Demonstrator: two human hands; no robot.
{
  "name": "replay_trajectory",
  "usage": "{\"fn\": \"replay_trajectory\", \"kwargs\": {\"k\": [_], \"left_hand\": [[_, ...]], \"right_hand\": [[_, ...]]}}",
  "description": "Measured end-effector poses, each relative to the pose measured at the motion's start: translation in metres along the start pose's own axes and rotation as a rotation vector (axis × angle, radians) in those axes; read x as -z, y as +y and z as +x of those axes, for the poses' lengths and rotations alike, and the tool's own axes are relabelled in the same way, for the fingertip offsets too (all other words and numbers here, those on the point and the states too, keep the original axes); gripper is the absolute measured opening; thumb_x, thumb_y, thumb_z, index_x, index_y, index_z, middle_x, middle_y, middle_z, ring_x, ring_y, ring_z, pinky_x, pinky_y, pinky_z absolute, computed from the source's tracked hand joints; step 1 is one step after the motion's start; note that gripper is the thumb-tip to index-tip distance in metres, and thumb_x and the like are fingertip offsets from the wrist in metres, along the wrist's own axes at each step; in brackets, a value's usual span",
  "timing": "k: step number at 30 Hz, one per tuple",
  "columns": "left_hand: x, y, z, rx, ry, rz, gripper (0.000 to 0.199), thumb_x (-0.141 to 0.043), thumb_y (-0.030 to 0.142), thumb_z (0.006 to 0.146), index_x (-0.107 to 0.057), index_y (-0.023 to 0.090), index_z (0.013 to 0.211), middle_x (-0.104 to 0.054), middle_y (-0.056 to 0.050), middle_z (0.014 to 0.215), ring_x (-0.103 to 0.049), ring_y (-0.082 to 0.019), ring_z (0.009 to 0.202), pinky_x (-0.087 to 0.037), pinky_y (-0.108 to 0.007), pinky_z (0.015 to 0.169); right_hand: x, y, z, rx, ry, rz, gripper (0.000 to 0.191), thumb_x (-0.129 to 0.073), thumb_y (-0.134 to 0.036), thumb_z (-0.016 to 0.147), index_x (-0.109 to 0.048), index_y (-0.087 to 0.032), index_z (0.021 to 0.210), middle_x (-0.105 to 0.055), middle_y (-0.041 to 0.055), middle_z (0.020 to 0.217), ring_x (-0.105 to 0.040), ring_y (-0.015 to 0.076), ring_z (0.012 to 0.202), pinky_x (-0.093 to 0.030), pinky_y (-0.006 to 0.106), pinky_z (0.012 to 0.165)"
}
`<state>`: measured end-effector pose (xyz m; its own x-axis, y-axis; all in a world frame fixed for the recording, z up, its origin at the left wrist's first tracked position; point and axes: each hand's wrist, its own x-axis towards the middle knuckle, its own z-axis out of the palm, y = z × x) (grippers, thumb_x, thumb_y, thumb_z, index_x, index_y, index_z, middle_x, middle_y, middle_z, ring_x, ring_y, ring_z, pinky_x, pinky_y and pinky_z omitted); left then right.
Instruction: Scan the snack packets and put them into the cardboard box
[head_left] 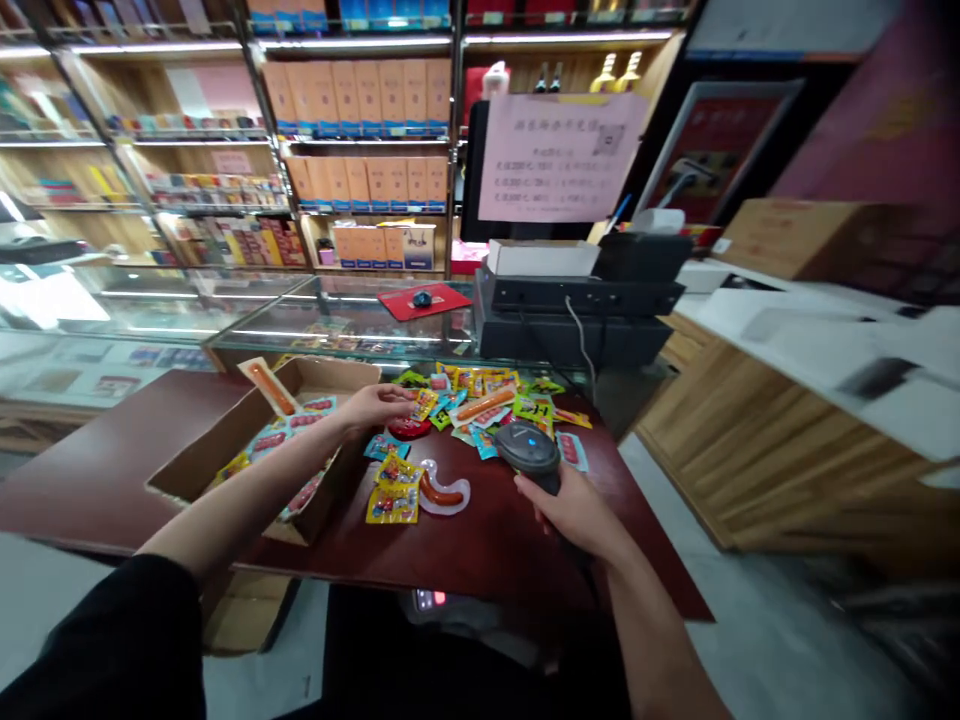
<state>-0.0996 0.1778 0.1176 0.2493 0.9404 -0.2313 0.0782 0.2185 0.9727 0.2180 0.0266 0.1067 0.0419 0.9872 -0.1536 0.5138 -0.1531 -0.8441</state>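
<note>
My left hand [377, 408] reaches over the table with its fingers pinched at a small yellow-orange snack packet [424, 404]. Below that hand lie a red packet [409, 429] and a blue one [387, 446]. My right hand [574, 505] is wrapped round the handle of a dark barcode scanner [527, 446], which shows a blue light. Beyond the scanner is a pile of colourful packets with a long wrapped sausage [485, 403] on top. Nearer to me are yellow packets [394, 503] and a curved wrapped sausage [442, 494].
An open cardboard box [180, 470] holding packets and a sausage stands left on the dark red table [322, 560]. Behind are a glass counter [330, 310], a black register [577, 335] with a pink sign, and stocked shelves. A wooden cabinet [750, 440] stands right.
</note>
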Motion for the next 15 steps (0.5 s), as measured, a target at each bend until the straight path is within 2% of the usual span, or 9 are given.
{"fn": "replay_trajectory", "kwargs": {"k": [4, 7, 10, 12, 15], "left_hand": [[-0.056, -0.009, 0.031, 0.013, -0.167, 0.050, 0.049, -0.098, 0.033, 0.050, -0.071, 0.013, 0.087, -0.072, -0.004, 0.077, -0.068, -0.014, 0.068, -0.058, -0.028, 0.066], [-0.086, -0.020, 0.049, -0.012, -0.263, 0.092, 0.046, -0.097, 0.035, 0.053, -0.072, 0.014, 0.085, -0.072, -0.004, 0.076, -0.066, -0.014, 0.068, -0.056, -0.027, 0.064], [-0.103, -0.035, 0.064, -0.055, -0.317, 0.155, 0.042, -0.095, 0.035, 0.056, -0.072, 0.016, 0.085, -0.071, -0.003, 0.077, -0.065, -0.014, 0.068, -0.053, -0.025, 0.062], [-0.109, -0.048, 0.070, -0.084, -0.301, 0.259, 0.040, -0.093, 0.036, 0.059, -0.072, 0.017, 0.087, -0.069, -0.002, 0.074, -0.064, -0.015, 0.068, -0.053, -0.026, 0.063], [-0.112, -0.064, 0.070, -0.262, -0.275, 0.502, 0.036, -0.088, 0.035, 0.065, -0.075, 0.020, 0.096, -0.071, -0.005, 0.084, -0.067, -0.021, 0.079, -0.055, -0.033, 0.077]], "right_hand": [[0.012, 0.018, -0.011, -0.017, 0.045, -0.002, 0.027, -0.064, -0.045, 0.087, -0.055, -0.020, 0.091, -0.059, -0.0049, 0.050, -0.059, 0.0144, 0.040, -0.044, 0.023, 0.042], [0.017, 0.025, -0.019, -0.056, 0.095, -0.010, 0.027, -0.065, -0.047, 0.087, -0.058, -0.021, 0.093, -0.060, -0.0048, 0.049, -0.059, 0.0149, 0.040, -0.045, 0.024, 0.042], [0.020, 0.028, -0.026, -0.074, 0.137, -0.013, 0.025, -0.065, -0.045, 0.087, -0.057, -0.021, 0.093, -0.060, -0.0049, 0.050, -0.059, 0.0144, 0.039, -0.042, 0.023, 0.040], [0.021, 0.030, -0.029, -0.074, 0.153, -0.012, 0.024, -0.064, -0.043, 0.087, -0.055, -0.021, 0.089, -0.059, -0.0054, 0.050, -0.058, 0.0135, 0.038, -0.042, 0.022, 0.039], [0.020, 0.034, -0.029, -0.068, 0.162, 0.003, 0.023, -0.063, -0.042, 0.087, -0.054, -0.021, 0.086, -0.059, -0.0059, 0.049, -0.057, 0.0128, 0.038, -0.043, 0.022, 0.039]]}}
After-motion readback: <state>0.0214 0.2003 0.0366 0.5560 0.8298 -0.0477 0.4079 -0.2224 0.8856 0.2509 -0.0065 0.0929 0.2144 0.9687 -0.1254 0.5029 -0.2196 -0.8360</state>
